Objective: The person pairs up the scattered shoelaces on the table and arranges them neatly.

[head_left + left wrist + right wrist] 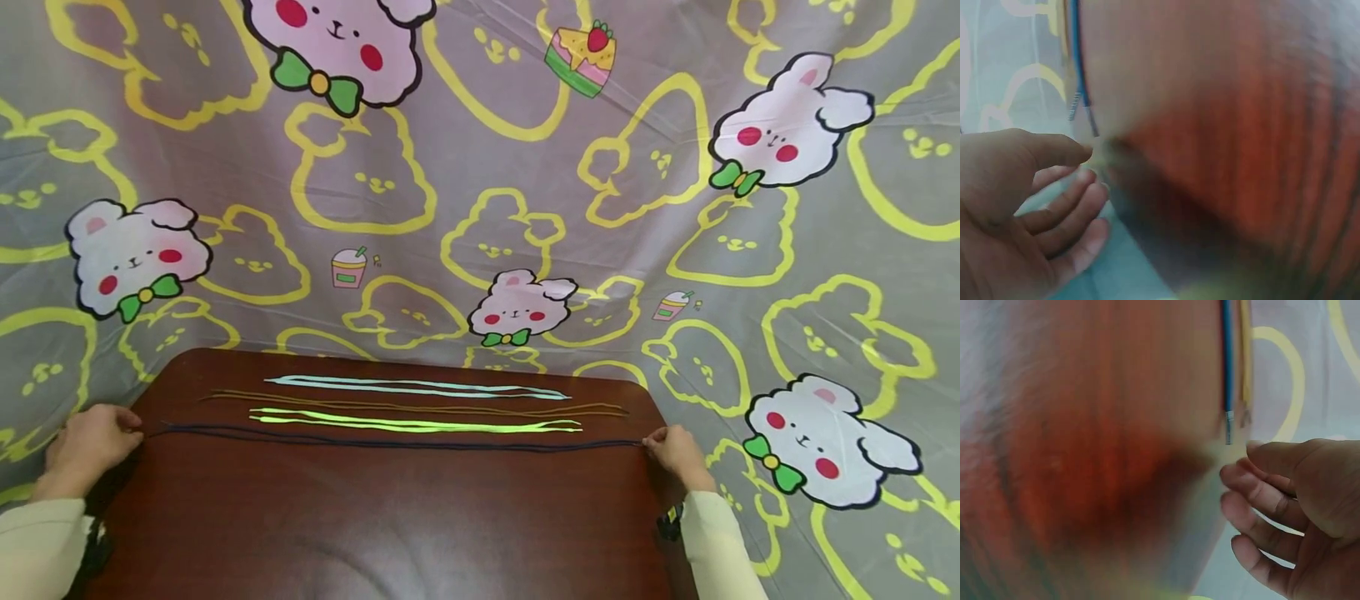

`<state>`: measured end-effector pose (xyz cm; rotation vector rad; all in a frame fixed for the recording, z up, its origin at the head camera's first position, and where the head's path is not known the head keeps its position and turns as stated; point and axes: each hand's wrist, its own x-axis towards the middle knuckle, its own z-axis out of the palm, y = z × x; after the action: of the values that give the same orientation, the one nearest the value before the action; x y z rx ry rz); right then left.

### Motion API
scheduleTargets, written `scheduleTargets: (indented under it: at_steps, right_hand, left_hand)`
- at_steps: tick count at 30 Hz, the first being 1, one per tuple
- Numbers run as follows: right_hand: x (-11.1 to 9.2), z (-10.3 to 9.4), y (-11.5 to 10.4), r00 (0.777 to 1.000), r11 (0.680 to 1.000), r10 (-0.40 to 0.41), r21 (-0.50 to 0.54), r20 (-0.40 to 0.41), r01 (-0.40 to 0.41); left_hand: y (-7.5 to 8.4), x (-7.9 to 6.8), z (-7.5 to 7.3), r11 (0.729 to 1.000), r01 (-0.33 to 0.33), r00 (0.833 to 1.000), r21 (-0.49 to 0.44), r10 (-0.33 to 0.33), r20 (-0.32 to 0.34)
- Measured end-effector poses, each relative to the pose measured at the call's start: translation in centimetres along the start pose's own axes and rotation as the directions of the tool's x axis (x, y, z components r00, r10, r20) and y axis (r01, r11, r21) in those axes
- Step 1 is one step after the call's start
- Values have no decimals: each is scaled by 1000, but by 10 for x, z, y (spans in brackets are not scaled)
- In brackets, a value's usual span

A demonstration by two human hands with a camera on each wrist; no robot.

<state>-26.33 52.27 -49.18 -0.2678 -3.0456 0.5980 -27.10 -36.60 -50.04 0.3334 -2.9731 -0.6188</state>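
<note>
A dark blue shoelace (442,447) lies lengthwise across the table as two nearly parallel strands. Its tipped ends (1075,105) show in the left wrist view, just beyond the thumb of my left hand (96,440). That hand's fingers are loosely bent, with a gap between thumb and fingertips. At the other end, my right hand (677,454) is beside the lace's tip (1229,428), slightly apart from it. The right fingers are also loosely bent, with nothing between them. Behind it lie a neon yellow shoelace (420,427), a brown shoelace (420,407) and a light blue shoelace (337,382).
The dark brown table (390,508) has a rounded far edge. A grey curtain (420,292) printed with rabbits and yellow outlines hangs behind it and at both sides. Both hands are near the table's side edges.
</note>
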Motion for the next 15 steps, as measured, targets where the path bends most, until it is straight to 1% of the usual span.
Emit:
scheduleTargets:
  at_steps: [1,2,3,6,8,11,13,15]
  right_hand:
    - [1,-1,-3,1000,1000,-3,0,-13,3]
    - [1,-3,-7,1000,1000,-12,-3,-25,12]
    - [3,-4,-12,999,1000,-17,-9,-38,17]
    - [8,-7,-32,997,998,-54,-36,-57,52]
    - [12,-7,-46,994,995,-84,-52,-68,81]
    - [18,-1,-67,987,991,-129,-53,-91,125]
    - [22,6,-81,979,985,-168,-50,-119,163]
    - [25,12,-94,971,980,-199,-53,-130,193]
  left_hand:
    - [1,-1,-2,1000,21,1000,-2,-21,-17]
    - [2,-2,-5,1000,15,999,-15,-16,-32]
    - [3,-3,-7,1000,1,999,-27,-2,-45]
    - [10,-1,-9,996,-75,994,-47,71,-82]
    - [19,2,-8,992,-110,990,-58,104,-98]
    - [41,7,-1,990,-125,984,-60,116,-138]
    - [57,11,5,983,-166,971,-72,150,-187]
    - [75,14,13,968,-236,947,-79,211,-242]
